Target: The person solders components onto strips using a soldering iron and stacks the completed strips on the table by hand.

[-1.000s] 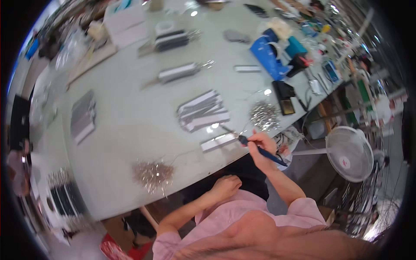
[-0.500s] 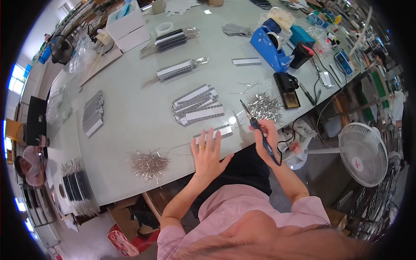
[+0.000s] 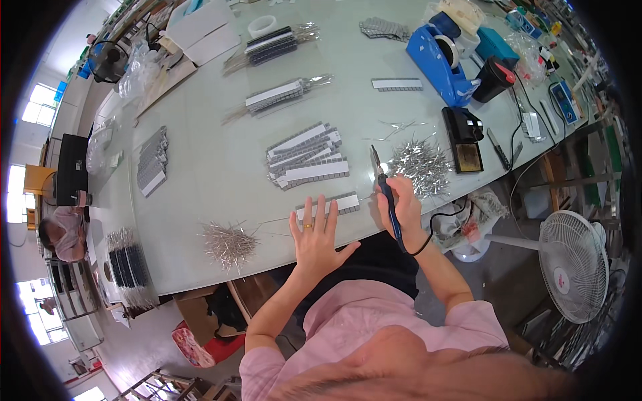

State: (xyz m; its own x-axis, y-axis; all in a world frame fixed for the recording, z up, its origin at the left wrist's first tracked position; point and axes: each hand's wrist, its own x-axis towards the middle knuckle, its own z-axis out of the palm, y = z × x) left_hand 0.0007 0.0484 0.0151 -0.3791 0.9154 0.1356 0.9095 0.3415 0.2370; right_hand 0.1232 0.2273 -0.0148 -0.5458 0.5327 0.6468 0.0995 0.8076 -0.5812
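Note:
My left hand [image 3: 317,239] lies flat with spread fingers, its fingertips on a grey-and-white segmented strip [image 3: 346,202] near the table's front edge. A thin wire runs out leftward from the strip. In my right hand [image 3: 405,212] is a soldering iron [image 3: 382,179], its metal tip pointing away from me above the table, right of the strip. Just beyond that hand lies a pile of short silvery wire leads [image 3: 421,166]. Another pile of leads [image 3: 231,245] sits left of my left hand. Beyond the strip is a stack of similar strips [image 3: 307,157].
An iron stand with a sponge [image 3: 463,140], a blue tape dispenser [image 3: 438,63] and a black cup [image 3: 493,79] stand at the right. Wired strip bundles [image 3: 274,97] lie farther back, more strips [image 3: 152,160] at left. A white fan [image 3: 572,267] stands beside the table.
The view has shifted somewhat. My right hand and the soldering iron have come left, closer to the strip, with the iron more upright. My left hand has stayed on the strip.

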